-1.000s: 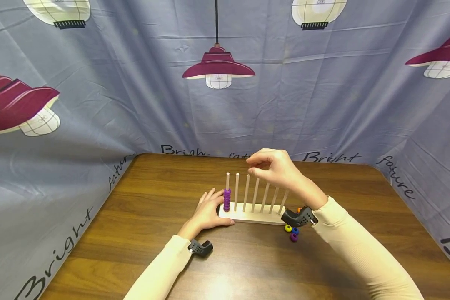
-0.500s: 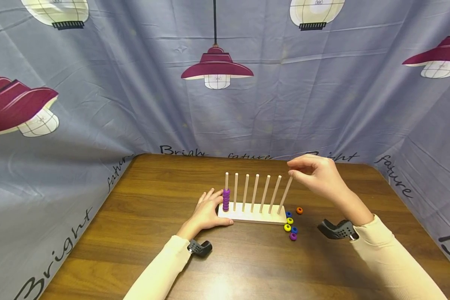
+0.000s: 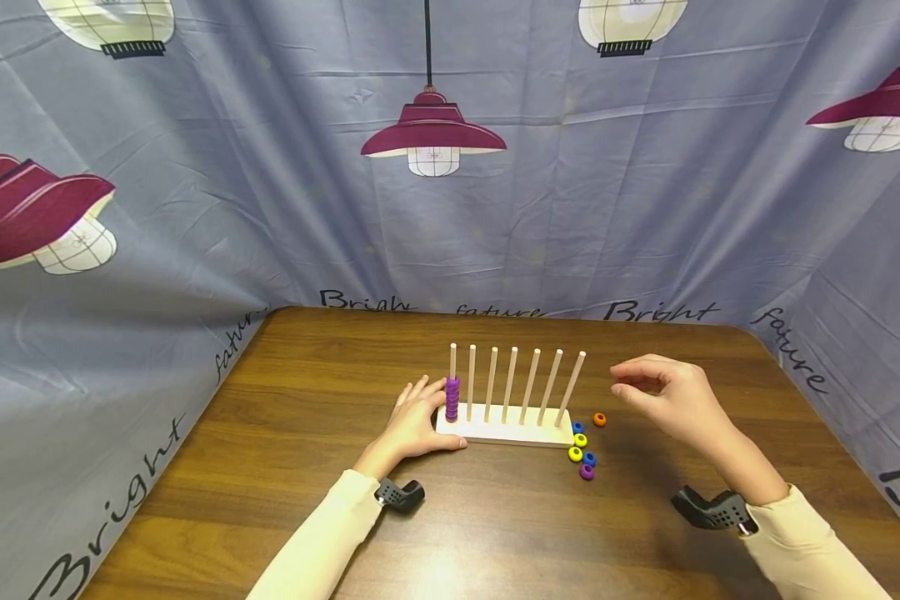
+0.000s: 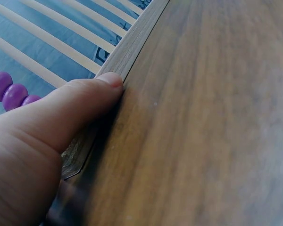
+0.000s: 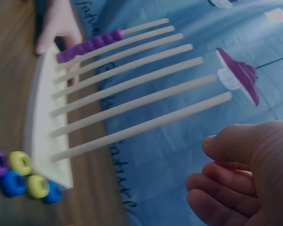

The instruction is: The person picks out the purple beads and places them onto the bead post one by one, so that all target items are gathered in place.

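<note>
A wooden peg rack point(image 3: 495, 431) with several upright pegs stands on the table. Its leftmost peg carries a stack of purple beads point(image 3: 452, 399). My left hand point(image 3: 411, 425) holds the rack's left end, thumb along the front edge and fingers spread toward the back; the left wrist view shows the thumb point(image 4: 94, 92) against the base. Right of the rack, my right hand point(image 3: 671, 396) is in the air, fingers loosely bent and nothing between them. By the rack's right end lie blue beads point(image 3: 589, 459), yellow beads point(image 3: 575, 454), a purple bead point(image 3: 587, 472) and an orange bead point(image 3: 599, 420).
The brown wooden table point(image 3: 330, 367) is enclosed by a blue-grey curtain point(image 3: 270, 208) printed with lamps and lettering. Several thin pegs point(image 3: 572, 383) rise from the base between my two hands.
My right hand has moved from above the middle pegs, past the rightmost peg, to the right and down. The left hand stays on the rack, and the beads lie as before.
</note>
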Action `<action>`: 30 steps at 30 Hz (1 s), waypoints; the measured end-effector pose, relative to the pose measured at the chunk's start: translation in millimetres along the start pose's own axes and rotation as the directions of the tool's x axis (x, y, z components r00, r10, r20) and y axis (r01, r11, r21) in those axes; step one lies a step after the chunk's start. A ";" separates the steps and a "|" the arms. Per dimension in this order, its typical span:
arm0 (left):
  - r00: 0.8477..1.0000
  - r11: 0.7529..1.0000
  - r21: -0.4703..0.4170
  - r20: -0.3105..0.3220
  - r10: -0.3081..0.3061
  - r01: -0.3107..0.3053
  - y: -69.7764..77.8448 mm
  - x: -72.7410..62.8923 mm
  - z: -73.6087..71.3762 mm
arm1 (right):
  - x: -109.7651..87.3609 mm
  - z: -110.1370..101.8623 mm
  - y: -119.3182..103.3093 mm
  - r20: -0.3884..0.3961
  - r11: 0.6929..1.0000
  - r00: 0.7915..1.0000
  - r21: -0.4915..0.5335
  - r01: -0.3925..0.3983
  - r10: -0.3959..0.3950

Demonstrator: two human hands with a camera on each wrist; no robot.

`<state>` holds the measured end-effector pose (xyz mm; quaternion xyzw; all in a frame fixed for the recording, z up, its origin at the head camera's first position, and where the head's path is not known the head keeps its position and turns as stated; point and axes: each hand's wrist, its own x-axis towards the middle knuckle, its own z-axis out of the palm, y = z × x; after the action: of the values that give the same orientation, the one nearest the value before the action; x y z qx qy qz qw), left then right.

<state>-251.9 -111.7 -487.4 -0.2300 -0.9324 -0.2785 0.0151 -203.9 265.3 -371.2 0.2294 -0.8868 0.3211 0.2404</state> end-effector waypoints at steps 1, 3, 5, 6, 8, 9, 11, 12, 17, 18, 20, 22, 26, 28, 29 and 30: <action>1.000 1.000 -0.001 -0.001 -0.001 0.001 -0.1 0.2 0.3 | -4.4 1.5 0.9 0.004 1.000 1.000 0.001 0.000 0.000; 1.000 1.000 -0.004 -0.003 -0.001 0.001 0.0 0.4 0.7 | -13.9 5.2 2.4 0.013 1.000 1.000 0.004 -0.009 0.009; 1.000 1.000 -0.008 -0.005 0.001 -0.001 0.2 0.2 1.0 | -23.6 9.5 4.0 0.022 1.000 1.000 0.014 -0.021 0.020; 1.000 1.000 -0.008 -0.002 -0.002 0.002 0.4 0.1 1.1 | -28.6 11.9 5.2 0.030 0.999 0.999 0.019 -0.027 0.026; 1.000 1.000 -0.006 -0.001 -0.002 0.002 0.8 -0.2 0.9 | -38.6 16.8 7.0 0.042 0.999 0.998 0.032 -0.041 0.040; 1.000 1.000 -0.006 -0.001 -0.001 0.001 1.1 -0.4 0.7 | -43.2 19.0 7.7 0.050 0.998 0.998 0.037 -0.045 0.043; 1.000 1.000 -0.007 -0.003 0.002 -0.002 1.3 -0.4 0.4 | -51.7 23.7 9.3 0.063 0.998 0.997 0.040 -0.048 0.046; 1.000 1.000 -0.009 -0.005 0.004 -0.004 1.4 -0.4 0.0 | -55.7 25.7 10.1 0.068 0.998 0.997 0.038 -0.048 0.045; 1.000 1.000 0.000 -0.001 0.002 -0.002 -0.1 0.2 0.3 | -72.3 35.3 12.0 0.096 0.998 0.995 0.036 -0.043 0.039; 1.000 1.000 0.000 -0.002 0.000 0.000 -0.6 0.4 0.5 | -75.0 37.2 12.1 0.103 0.998 0.994 0.039 -0.044 0.040; 1.000 1.000 0.000 -0.002 -0.002 0.002 -1.4 0.7 0.8 | -79.7 40.8 12.3 0.119 0.998 0.992 0.048 -0.050 0.044; 1.000 1.000 -0.004 -0.002 -0.006 0.006 -1.8 0.5 0.9 | -83.8 44.5 11.9 0.134 0.996 0.990 0.061 -0.060 0.051; 1.000 1.000 -0.009 -0.006 -0.005 0.005 -2.1 0.5 1.6 | -90.2 50.4 12.0 0.161 0.993 0.984 0.080 -0.083 0.070; 1.000 1.000 -0.008 -0.005 -0.005 0.005 -2.0 0.7 2.2 | -93.1 52.7 12.3 0.176 0.992 0.981 0.085 -0.098 0.082; 1.000 1.000 -0.007 -0.005 -0.004 0.004 -1.9 0.9 2.4 | -94.3 53.6 12.6 0.185 0.991 0.979 0.085 -0.106 0.088; 1.000 1.000 -0.008 -0.004 -0.003 0.003 -1.7 1.1 2.7 | -95.3 54.5 13.0 0.191 0.990 0.977 0.085 -0.113 0.095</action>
<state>-253.4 -111.1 -490.4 -0.2281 -0.9316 -0.2825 0.0159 -152.1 261.2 -468.7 0.2230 -0.8998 0.3524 0.1280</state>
